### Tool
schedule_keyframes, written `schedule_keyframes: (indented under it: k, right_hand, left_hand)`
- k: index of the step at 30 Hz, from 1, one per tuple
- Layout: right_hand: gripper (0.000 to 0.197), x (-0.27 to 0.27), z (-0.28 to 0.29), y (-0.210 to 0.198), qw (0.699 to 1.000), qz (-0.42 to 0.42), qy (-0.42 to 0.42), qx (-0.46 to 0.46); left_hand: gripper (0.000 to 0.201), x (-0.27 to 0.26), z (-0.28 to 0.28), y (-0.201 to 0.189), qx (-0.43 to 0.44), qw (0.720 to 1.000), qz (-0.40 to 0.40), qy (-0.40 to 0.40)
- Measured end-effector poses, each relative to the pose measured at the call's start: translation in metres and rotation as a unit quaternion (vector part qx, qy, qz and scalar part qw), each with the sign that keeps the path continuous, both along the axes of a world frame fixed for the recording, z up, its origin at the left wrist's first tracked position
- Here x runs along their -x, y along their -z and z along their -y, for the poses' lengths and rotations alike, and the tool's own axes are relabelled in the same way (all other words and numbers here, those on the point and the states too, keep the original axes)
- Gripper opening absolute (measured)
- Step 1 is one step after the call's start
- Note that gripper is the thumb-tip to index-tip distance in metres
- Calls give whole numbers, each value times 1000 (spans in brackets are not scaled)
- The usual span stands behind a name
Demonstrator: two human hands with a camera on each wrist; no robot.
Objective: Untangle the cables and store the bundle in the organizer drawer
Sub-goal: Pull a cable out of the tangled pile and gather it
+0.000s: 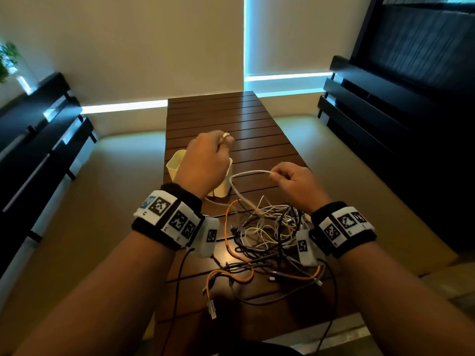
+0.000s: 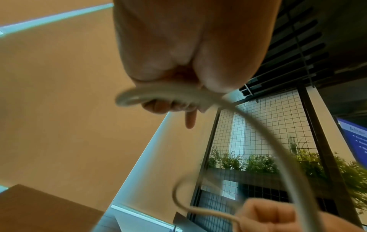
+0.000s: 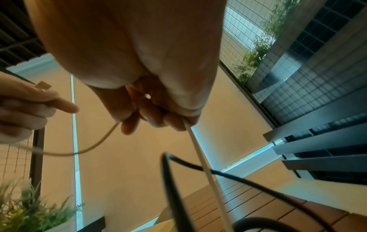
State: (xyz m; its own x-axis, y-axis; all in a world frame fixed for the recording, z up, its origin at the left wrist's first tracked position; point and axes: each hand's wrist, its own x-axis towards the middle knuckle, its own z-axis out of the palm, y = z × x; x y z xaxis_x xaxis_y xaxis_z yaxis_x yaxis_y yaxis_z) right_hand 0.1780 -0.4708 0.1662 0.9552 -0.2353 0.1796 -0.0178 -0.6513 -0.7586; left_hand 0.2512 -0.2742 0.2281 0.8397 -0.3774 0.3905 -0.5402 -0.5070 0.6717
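Note:
A tangle of white, black and orange cables (image 1: 270, 235) lies on the near part of the slatted wooden table (image 1: 231, 116). My left hand (image 1: 218, 147) is raised above a cream open-topped container (image 1: 173, 163) and grips the plug end of a white cable (image 1: 246, 173); its metal plug (image 1: 226, 135) sticks out past the fingers. My right hand (image 1: 281, 176) pinches the same cable further along, and from there it droops into the tangle. In the wrist views the white cable (image 2: 168, 92) curls under my left fingers and another stretch of it (image 3: 198, 149) leaves my right fist.
A black cable (image 3: 178, 188) loops just under my right hand. An orange cable (image 1: 226, 235) with a clear plug (image 1: 212, 305) trails toward the table's near edge. Dark slatted benches stand at left (image 1: 38, 140) and right (image 1: 385, 111). Bare slats show beyond the container.

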Motion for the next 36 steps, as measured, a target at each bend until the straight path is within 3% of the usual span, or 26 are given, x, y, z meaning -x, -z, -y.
schedule_keyframes:
  k: [2, 7, 9, 14, 17, 20, 22, 25, 28, 33, 36]
  right_hand:
    - [13, 4, 3, 0, 1000, -3, -11, -15]
    - [14, 4, -8, -4, 997, 36, -49, -39]
    - [15, 3, -7, -4, 997, 45, -46, -44]
    - [15, 12, -12, 17, 987, 9, -66, -149]
    - [25, 18, -15, 43, 984, -42, -53, -162]
    - [29, 21, -10, 65, 985, -69, -35, -151]
    - [26, 19, -4, 62, 982, -57, -8, -180]
    - [28, 14, 5, 37, 958, 12, 20, -286]
    - [26, 11, 9, 18, 967, 42, 2, -252]
    - [15, 8, 2, 20, 994, 16, -13, -104]
    - [15, 7, -2, 23, 998, -24, -47, -32]
  left_hand:
    - [28, -1, 2, -3, -12, 1000, 2, 13]
    - [27, 9, 27, 18, -144, 981, -18, 129]
    - [27, 12, 32, 30, -182, 975, -16, 123]
    - [15, 10, 32, 32, -197, 975, 50, 88]
    - [18, 8, 26, 25, -91, 991, 63, 69]
    - [27, 10, 16, 19, 54, 998, 20, 25]
    - [30, 11, 8, 26, 70, 997, -17, -16]
    - [32, 10, -4, 53, -59, 989, -135, -29]
    - [31, 11, -10, 71, -146, 971, -192, -12]
    - [25, 16, 0, 49, -171, 983, -9, -65]
    - [47, 25, 7, 32, -186, 980, 66, -35]
